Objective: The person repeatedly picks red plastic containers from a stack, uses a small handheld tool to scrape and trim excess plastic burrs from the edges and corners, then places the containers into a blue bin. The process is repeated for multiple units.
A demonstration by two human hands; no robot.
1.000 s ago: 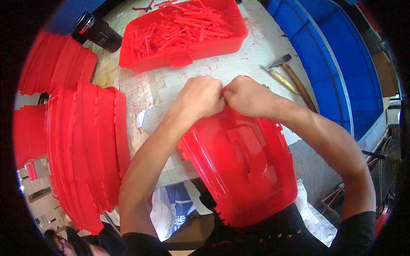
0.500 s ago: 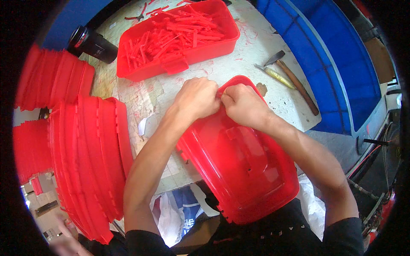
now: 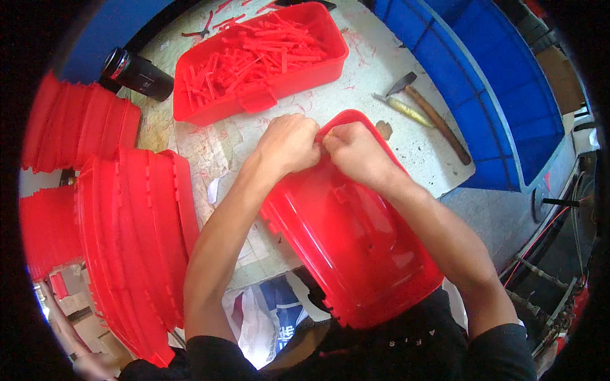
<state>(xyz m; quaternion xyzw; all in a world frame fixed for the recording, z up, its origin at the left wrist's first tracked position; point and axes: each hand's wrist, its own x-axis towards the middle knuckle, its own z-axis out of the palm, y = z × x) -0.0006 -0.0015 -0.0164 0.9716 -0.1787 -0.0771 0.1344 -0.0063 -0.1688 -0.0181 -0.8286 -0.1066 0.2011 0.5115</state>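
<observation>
A glossy red plastic lid [image 3: 346, 247] with notches along its left edge lies slanted before me, its near end against my body. At its far left rim, my left hand [image 3: 291, 143] is closed, knuckles up, just beyond the edge. My right hand [image 3: 356, 149] is closed too, lying over the lid's far end with its fingers bent toward the left ones. The two hands almost meet, and the fingertips are hidden, so what they pinch there cannot be made out. Ahead stands a red plastic bin [image 3: 279, 95] heaped with thin red strips [image 3: 248, 63].
Stacked red plastic pieces [image 3: 136, 228] rise at the left, with more stacks behind. A black cylindrical flask [image 3: 143, 75] lies near the bin. A hammer [image 3: 438, 120] and a yellow-handled tool [image 3: 410, 112] rest at the right, beside a blue crate [image 3: 467, 76]. Red-handled pliers [image 3: 202, 28] lie far left.
Both hands stay at the lid's far rim, and a slight gap has opened between them. The lid has barely shifted; the view has moved slightly.
</observation>
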